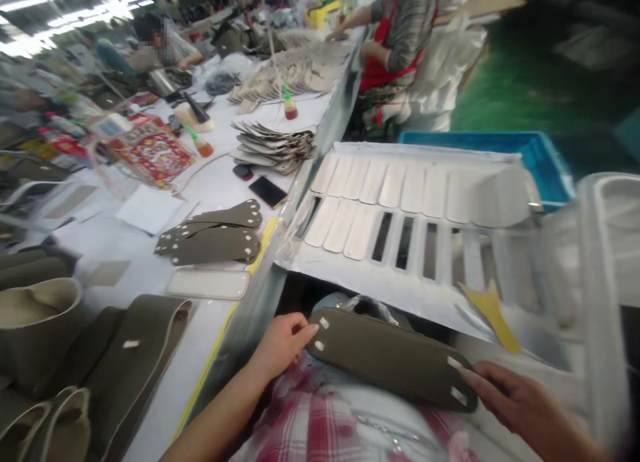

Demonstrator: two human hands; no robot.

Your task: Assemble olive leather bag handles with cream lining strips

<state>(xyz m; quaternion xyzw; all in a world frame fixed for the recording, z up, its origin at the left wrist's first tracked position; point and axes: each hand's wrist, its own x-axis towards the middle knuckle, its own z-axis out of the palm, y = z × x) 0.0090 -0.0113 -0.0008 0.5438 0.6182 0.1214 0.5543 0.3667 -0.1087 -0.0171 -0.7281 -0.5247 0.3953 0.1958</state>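
A long, dark olive strip with rounded ends (385,355) is stretched between my two hands, over my lap. Small white tabs mark both its ends. My left hand (285,342) pinches the left end, thumb on top beside a tab. At the other end my right hand (515,395) grips the edge, its thumb against a tab. Similar olive pieces with white tabs (215,235) lie stacked on the table to the left. Below that stack rests a pale rounded strip (207,284) on the white tabletop.
A white slotted rack (370,275) holding pale strips stands ahead, with a yellow piece (493,312) at its front edge. Behind it is a blue crate (480,139). A phone (269,191), glue bottles (290,105) and rolled olive pieces (135,362) occupy the table. A co-worker (395,42) sits beyond.
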